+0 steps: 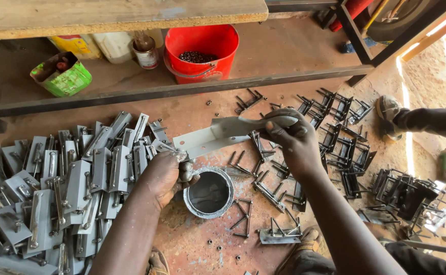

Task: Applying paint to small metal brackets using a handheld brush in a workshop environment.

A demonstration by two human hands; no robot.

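Both hands (pixel 164 175) (pixel 291 137) hold grey bracket (pixel 210 137) over paint tin (pixel 210 192).

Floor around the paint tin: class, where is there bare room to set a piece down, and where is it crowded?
Bare floor lies between the shelf rail and the grey plate pile, and below the paint tin, with only stray nuts. Crowded: that pile at left, and the dark brackets at right.

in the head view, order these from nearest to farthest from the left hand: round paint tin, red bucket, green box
1. The round paint tin sits just right of the left hand, almost touching it.
2. The green box lies up and to the left, on the low shelf.
3. The red bucket stands straight up from the hand on the same shelf; its distance is close to the green box's, so these two are hard to rank.
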